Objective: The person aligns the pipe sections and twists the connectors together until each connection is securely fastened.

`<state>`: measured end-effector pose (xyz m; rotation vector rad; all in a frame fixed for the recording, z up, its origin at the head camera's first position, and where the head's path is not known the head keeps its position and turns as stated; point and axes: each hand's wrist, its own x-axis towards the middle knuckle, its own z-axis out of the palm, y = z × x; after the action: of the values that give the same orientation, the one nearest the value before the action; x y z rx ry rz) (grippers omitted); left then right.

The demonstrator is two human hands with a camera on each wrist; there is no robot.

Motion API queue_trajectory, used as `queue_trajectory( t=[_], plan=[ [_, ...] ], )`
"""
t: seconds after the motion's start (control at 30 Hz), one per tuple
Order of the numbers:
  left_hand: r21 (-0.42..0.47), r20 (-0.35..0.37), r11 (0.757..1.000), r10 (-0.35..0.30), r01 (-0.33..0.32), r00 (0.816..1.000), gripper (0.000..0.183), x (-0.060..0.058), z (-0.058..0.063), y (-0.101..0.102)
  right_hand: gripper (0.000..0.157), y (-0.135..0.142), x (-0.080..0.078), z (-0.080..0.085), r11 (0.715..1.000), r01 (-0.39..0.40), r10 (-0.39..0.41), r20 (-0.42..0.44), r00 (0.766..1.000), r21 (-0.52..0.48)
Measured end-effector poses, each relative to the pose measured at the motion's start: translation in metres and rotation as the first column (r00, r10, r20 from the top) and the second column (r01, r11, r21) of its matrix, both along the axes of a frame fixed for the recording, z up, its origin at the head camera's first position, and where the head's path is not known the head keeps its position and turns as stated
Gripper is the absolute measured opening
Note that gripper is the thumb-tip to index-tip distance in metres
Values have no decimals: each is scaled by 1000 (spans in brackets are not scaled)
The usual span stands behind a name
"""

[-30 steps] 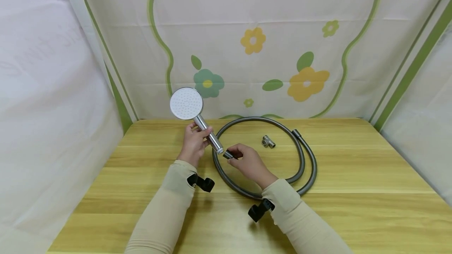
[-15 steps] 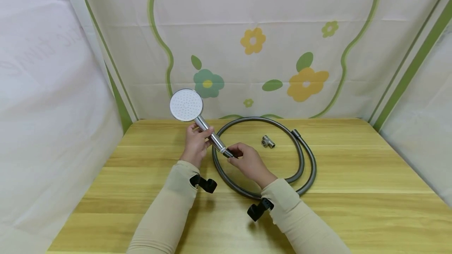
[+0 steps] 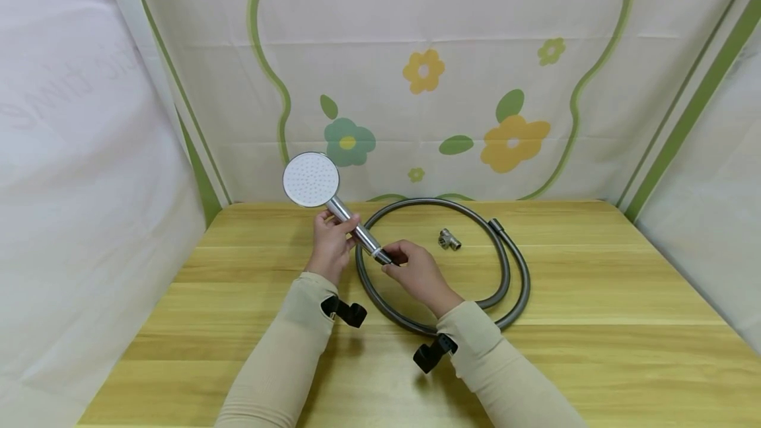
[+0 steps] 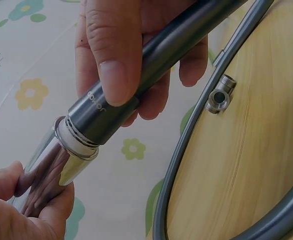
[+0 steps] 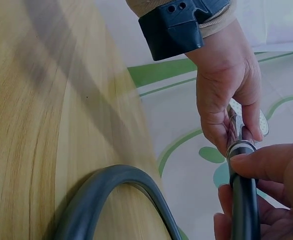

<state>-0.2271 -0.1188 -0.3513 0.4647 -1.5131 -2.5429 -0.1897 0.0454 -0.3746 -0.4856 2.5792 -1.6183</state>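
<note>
My left hand (image 3: 331, 244) grips the chrome handle of a shower head (image 3: 311, 179) whose round white face is turned toward me. The handle slants down to the right. With thumb and fingers my right hand (image 3: 419, 275) pinches the dark grey end fitting of a shower hose (image 4: 104, 112). In the left wrist view that fitting sits against the handle's threaded end, in line with it, and a white ring and some thread show between them. The right wrist view shows fitting and handle (image 5: 235, 125) meeting end to end.
The rest of the hose (image 3: 505, 263) lies looped on the wooden table (image 3: 594, 283), its other end fitting (image 3: 496, 225) at the back right. Inside the loop lies a small metal tee connector (image 3: 449, 239). A flowered cloth (image 3: 380, 84) hangs behind the table.
A second ago a gap separated the hose fitting from the shower head's handle; now they meet. The shower head has dropped slightly, while the right hand has stayed nearly in place.
</note>
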Motion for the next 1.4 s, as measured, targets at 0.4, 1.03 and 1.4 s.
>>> queue_trajectory(
  t=[0.4, 1.03, 1.4],
  plan=[
    [14, -10, 999, 33, -33, 999, 61, -1, -3, 1, 23, -2, 0, -3, 1000, 29, -29, -7, 1000, -2],
    [46, -13, 997, 59, -58, 998, 60, -1, -6, 3, 23, -5, -2, -2, 998, 55, -55, 13, 998, -9],
    [40, -10, 998, 57, -57, 998, 57, 0, -5, 5, 23, -5, -3, -2, 998, 57, -57, 16, 998, -24]
  ],
)
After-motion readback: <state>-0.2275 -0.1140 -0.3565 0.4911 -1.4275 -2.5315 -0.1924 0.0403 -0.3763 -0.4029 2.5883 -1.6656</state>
